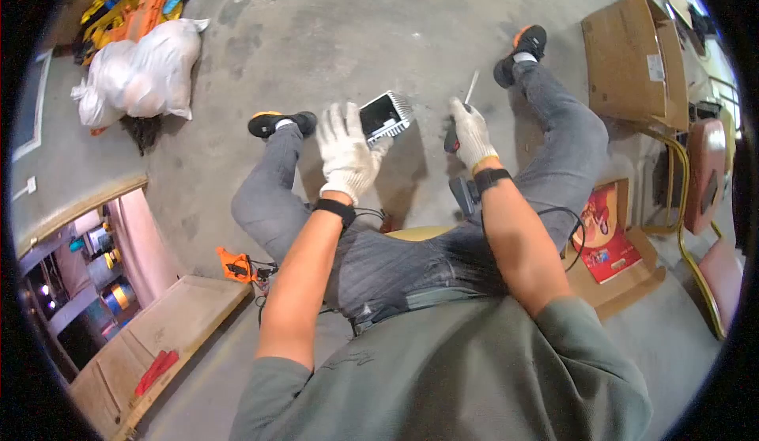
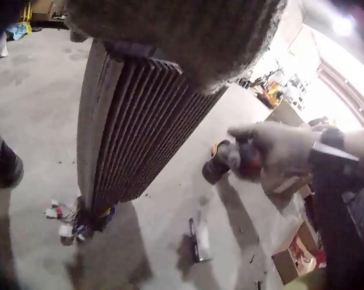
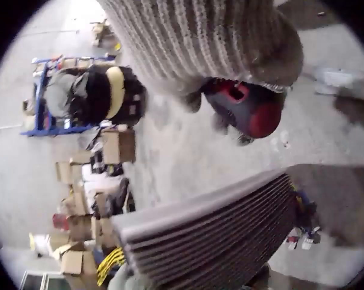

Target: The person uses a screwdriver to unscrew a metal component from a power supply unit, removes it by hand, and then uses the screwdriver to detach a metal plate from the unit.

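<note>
My left hand (image 1: 345, 150), in a white knit glove, holds a finned metal housing (image 1: 387, 117) up off the floor. Its fingers lie along the left side and the thumb is at the near edge. The housing has a dark face on top in the head view, and its ribbed side (image 2: 140, 127) fills the middle of the left wrist view. Loose wires with white connectors (image 2: 66, 230) hang from one end. To the right, my gloved right hand (image 1: 473, 134) grips a screwdriver by its red and black handle (image 3: 260, 118), the shaft (image 1: 473, 87) pointing away from me.
White bags (image 1: 146, 69) lie at the far left, and a cardboard box (image 1: 632, 58) stands at the far right. An open carton (image 1: 640, 271) sits beside my right leg, near chairs (image 1: 704, 176). A flat metallic piece (image 2: 200, 238) lies on the concrete floor.
</note>
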{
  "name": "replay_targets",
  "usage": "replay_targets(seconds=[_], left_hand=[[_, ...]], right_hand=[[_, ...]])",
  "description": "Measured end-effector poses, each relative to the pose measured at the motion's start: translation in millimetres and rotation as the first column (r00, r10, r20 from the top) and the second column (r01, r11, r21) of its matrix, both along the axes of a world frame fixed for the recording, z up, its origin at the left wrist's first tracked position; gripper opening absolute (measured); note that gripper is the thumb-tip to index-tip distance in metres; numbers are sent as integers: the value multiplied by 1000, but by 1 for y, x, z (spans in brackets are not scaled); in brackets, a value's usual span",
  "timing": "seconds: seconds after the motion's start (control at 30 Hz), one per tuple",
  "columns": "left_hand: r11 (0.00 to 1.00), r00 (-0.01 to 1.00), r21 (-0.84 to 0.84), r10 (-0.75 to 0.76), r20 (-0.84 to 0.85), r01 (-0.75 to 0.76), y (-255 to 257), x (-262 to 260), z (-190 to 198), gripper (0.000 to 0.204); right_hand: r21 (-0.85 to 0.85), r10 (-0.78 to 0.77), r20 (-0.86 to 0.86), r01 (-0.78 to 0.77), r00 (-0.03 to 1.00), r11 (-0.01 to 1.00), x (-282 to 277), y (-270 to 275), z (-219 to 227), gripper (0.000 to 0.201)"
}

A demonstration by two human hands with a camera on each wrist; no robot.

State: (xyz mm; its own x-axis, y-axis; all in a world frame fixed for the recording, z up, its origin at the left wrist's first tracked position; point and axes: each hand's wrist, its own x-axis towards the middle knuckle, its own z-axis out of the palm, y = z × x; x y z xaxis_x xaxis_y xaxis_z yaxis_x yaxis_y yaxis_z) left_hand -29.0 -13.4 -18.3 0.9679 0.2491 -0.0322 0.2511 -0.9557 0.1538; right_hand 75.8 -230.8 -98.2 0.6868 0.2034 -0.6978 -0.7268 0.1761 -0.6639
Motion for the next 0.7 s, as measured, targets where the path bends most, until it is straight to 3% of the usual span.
replay_targets(seconds=[0.07, 0.1, 0.17, 0.2, 0.27, 0.37, 0.4, 0.43, 0.5, 0.53, 0.57, 0.6, 0.63, 0.67, 0.7], left_hand=[[999, 999, 15, -42, 15, 42, 0, 4, 8, 94], [999, 999, 6, -45, 29, 44, 1, 5, 6, 94], [999, 998, -17, -46, 38, 46, 5, 8, 6, 93], [998, 998, -30, -48, 38, 49, 6, 9, 4, 94], [996, 998, -72, -53, 39, 56, 8, 13, 7, 97], [989, 998, -135, -57, 13, 58, 7, 17, 16, 95], [984, 998, -169, -56, 14, 58, 7, 20, 18, 92], [985, 999, -168, -38, -2, 37, 6, 22, 20, 92], [974, 1000, -225, 7, 2, -7, 4, 24, 22, 93], [969, 999, -243, 43, -6, -43, 4, 24, 22, 94], [969, 999, -242, 47, -23, -51, 3, 25, 22, 94], [960, 998, -274, 58, -14, -59, 4, 24, 23, 94], [950, 997, -303, 71, -7, -70, 5, 23, 24, 94], [947, 996, -309, 87, -6, -85, 6, 25, 24, 95], [947, 995, -305, 101, -13, -101, 7, 27, 24, 95]], right_hand=[[-396, -121, -149, 53, 981, 917, 9, -19, -27, 38], [-409, -130, -159, 54, 979, 911, 9, -32, -48, 38], [-733, 4, -199, -152, 980, 664, -1, -63, -95, 36], [-740, 6, -224, -174, 975, 649, -9, -77, -114, 36], [-713, 119, -423, -411, 898, 568, -17, -96, -143, 32], [-681, 113, -496, -467, 861, 564, -18, -90, -150, 33], [-710, 402, -363, -529, 841, 465, -43, -118, -228, 37], [-699, 399, -386, -546, 832, 461, -38, -110, -233, 37], [-698, -8, -479, -375, 878, 610, -29, -85, -232, 42], [-727, 91, -389, -366, 917, 581, -40, -88, -258, 45], [-721, 95, -404, -381, 910, 579, -49, -92, -282, 45], [-789, 186, -335, -383, 924, 481, -55, -92, -298, 47], [-847, 285, -271, -369, 919, 383, -51, -78, -285, 49], [-739, 281, -363, -458, 888, 494, -39, -78, -269, 52], [-733, 295, -369, -471, 881, 490, -31, -71, -265, 52]])
